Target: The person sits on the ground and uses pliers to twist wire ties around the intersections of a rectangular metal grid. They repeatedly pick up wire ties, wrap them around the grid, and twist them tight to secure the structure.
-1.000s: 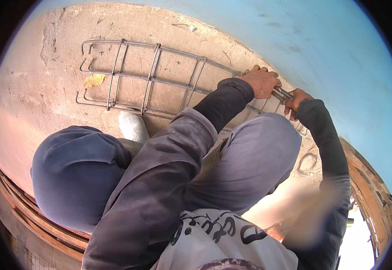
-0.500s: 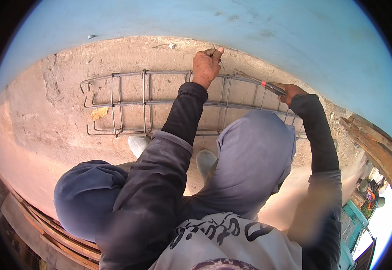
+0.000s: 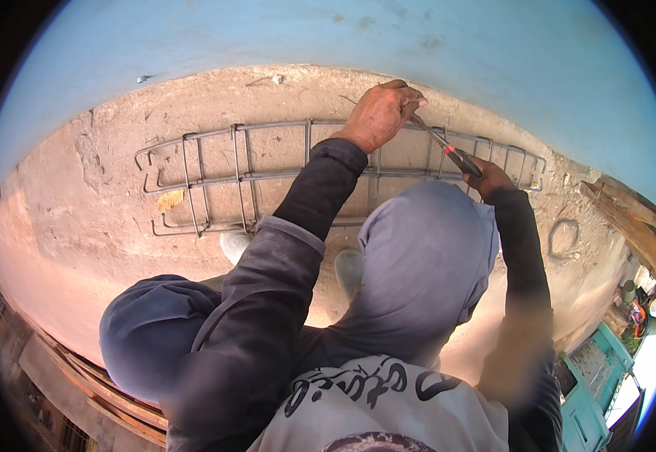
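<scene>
A long cage of steel reinforcing bars (image 3: 206, 181), made of lengthwise rods and crosswise stirrups, lies on the concrete floor before my knees. Over its far rod is my left hand (image 3: 379, 114), thumb and fingers pinched together; whatever they hold is hidden or too thin to make out. My right hand (image 3: 491, 179) grips pliers (image 3: 460, 160) by their black and red handles. The metal jaws point up and left, reaching the far rod just beside my left fingertips. My feet in pale footwear (image 3: 348, 271) are close to the cage's near side.
A light blue wall (image 3: 328, 38) rises beyond the cage. A dry yellow leaf (image 3: 170, 200) and a wire loop (image 3: 564, 239) lie on the floor. Wooden boards (image 3: 629, 211) are at the right, more timber (image 3: 109, 392) at the lower left. Turquoise furniture (image 3: 595, 377) stands lower right.
My left hand has moved right, toward the plier jaws. The pliers have tilted more steeply, and my right hand is slightly lower. The view has shifted, showing the cage's right end.
</scene>
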Available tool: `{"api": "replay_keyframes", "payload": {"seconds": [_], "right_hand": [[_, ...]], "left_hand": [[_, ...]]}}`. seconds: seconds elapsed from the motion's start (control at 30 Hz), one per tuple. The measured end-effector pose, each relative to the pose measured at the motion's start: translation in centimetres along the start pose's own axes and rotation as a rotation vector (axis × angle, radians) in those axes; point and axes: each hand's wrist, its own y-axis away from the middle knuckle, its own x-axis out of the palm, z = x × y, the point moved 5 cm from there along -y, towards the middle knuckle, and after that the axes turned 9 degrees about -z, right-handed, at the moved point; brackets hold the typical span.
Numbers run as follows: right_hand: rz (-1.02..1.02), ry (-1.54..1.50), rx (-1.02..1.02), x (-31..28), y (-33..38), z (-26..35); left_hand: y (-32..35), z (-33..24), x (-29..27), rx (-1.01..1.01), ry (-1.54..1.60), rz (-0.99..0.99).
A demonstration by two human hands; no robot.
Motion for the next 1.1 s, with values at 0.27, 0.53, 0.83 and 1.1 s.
{"api": "replay_keyframes", "payload": {"seconds": [0.27,0.53,0.83,1.1], "right_hand": [[0.095,0.417,-0.030,-3.0,-3.9,3.8],[0.244,0.639,-0.128,-5.9,-4.3,11.7],[0.428,0.786,-0.155,-5.4,-4.8,14.6],[0.270,0.628,-0.003,-2.7,-5.4,9.7]], "left_hand": [[1.8,3.1,-3.4,-0.608,0.334,0.291],[3.6,3.4,-5.8,-0.674,0.402,0.248],[3.5,3.4,-5.4,-0.697,0.408,0.258],[2.9,3.8,-5.2,-0.736,0.509,0.189]]}}
